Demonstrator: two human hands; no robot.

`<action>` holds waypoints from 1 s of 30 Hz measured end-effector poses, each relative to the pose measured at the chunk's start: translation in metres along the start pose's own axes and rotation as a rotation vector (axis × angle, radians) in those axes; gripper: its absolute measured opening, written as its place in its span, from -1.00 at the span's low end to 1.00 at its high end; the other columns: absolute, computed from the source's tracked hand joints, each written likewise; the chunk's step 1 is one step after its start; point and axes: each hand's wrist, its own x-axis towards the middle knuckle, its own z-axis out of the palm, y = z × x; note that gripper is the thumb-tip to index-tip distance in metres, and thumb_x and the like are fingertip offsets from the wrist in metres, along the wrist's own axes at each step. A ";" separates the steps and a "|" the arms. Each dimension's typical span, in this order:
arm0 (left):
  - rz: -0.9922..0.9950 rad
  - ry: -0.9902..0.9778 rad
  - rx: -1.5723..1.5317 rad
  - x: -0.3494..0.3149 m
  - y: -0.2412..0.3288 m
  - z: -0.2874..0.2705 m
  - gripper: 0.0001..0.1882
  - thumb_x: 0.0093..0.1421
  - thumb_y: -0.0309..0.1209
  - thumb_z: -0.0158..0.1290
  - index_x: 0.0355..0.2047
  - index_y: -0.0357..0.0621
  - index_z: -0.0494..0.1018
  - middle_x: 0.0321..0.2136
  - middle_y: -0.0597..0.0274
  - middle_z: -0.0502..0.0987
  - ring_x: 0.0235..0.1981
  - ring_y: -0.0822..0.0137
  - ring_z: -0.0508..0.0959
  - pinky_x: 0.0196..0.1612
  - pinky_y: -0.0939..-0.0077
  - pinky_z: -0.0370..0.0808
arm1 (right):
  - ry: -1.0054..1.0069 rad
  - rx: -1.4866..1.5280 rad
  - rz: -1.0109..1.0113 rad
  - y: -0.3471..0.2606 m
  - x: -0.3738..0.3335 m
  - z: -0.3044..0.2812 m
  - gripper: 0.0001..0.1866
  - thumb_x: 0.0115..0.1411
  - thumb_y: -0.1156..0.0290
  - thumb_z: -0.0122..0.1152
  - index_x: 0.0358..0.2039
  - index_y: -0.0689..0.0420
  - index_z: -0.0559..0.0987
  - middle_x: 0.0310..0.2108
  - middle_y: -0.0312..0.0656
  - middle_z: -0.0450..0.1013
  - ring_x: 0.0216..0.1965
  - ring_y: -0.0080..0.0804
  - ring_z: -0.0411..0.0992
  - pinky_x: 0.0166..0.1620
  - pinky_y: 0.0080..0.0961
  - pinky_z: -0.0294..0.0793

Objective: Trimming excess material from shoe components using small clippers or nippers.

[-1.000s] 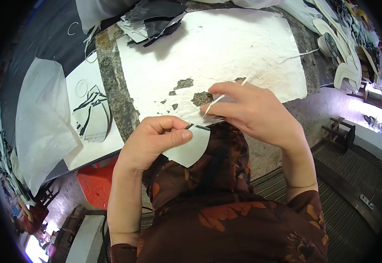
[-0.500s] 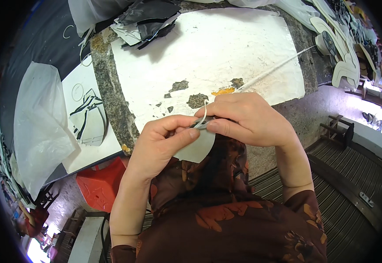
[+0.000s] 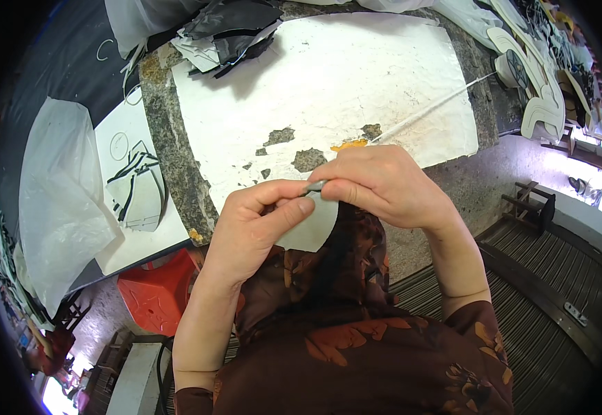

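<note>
Right hand [image 3: 370,181] has moved in beside left hand [image 3: 263,216]; both pinch the pale panel [image 3: 312,232], seemingly edge-folding; next calls for even pressing.

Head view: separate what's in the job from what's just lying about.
Likely in use:
pale panel, in the left hand
small grey item, at the right hand
white strip and its spool

Apparently lying about:
translucent sheet
red stool

red stool [image 3: 152,297] lwr L | plstc sht [image 3: 62,197] on blk tbl [image 3: 45,72]
</note>
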 end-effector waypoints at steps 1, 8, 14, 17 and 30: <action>0.008 0.013 0.010 0.000 0.000 0.000 -0.77 0.33 -0.47 0.23 -0.03 -0.28 0.65 -0.32 0.45 0.64 -0.33 0.67 0.48 -0.26 0.73 0.41 | 0.000 0.000 -0.001 -0.001 0.000 0.002 -0.76 0.37 0.28 0.23 -0.08 0.11 0.68 -0.41 -0.20 0.56 -0.38 -0.28 0.55 -0.29 -0.38 0.50; 0.101 0.009 0.053 -0.003 0.003 0.003 -0.77 0.33 -0.47 0.22 -0.04 -0.26 0.65 -0.31 0.40 0.65 -0.29 0.64 0.52 -0.20 0.71 0.46 | 0.010 0.285 0.286 -0.011 0.006 0.004 -0.70 0.30 0.22 0.35 -0.24 0.24 0.63 -0.42 -0.28 0.51 -0.38 -0.56 0.44 -0.31 -0.52 0.42; 0.071 -0.011 0.096 -0.009 0.003 0.002 -0.80 0.32 -0.47 0.23 -0.08 -0.22 0.67 -0.44 0.52 0.57 -0.44 0.71 0.41 -0.39 0.73 0.32 | -0.021 0.435 0.434 -0.017 0.001 0.008 -0.75 0.25 0.28 0.41 -0.36 0.21 0.59 -0.47 -0.38 0.43 -0.40 -0.67 0.32 -0.32 -0.62 0.32; 0.076 -0.017 0.177 -0.004 0.003 -0.002 -0.73 0.28 -0.48 0.27 -0.01 -0.19 0.62 -0.52 0.56 0.48 -0.51 0.71 0.34 -0.45 0.72 0.24 | 0.009 0.540 0.474 -0.016 0.000 0.013 -0.77 0.25 0.31 0.41 -0.36 0.21 0.60 -0.47 -0.42 0.41 -0.40 -0.70 0.30 -0.32 -0.65 0.30; 0.152 -0.137 0.064 -0.010 0.012 -0.001 -0.47 0.29 -0.45 0.26 0.24 -0.13 0.39 -0.52 0.51 0.45 -0.46 0.66 0.36 -0.34 0.72 0.28 | 0.036 0.881 0.516 -0.022 -0.008 0.019 -0.90 0.25 0.41 0.33 -0.35 0.14 0.60 -0.47 -0.53 0.39 -0.43 -0.79 0.26 -0.35 -0.75 0.21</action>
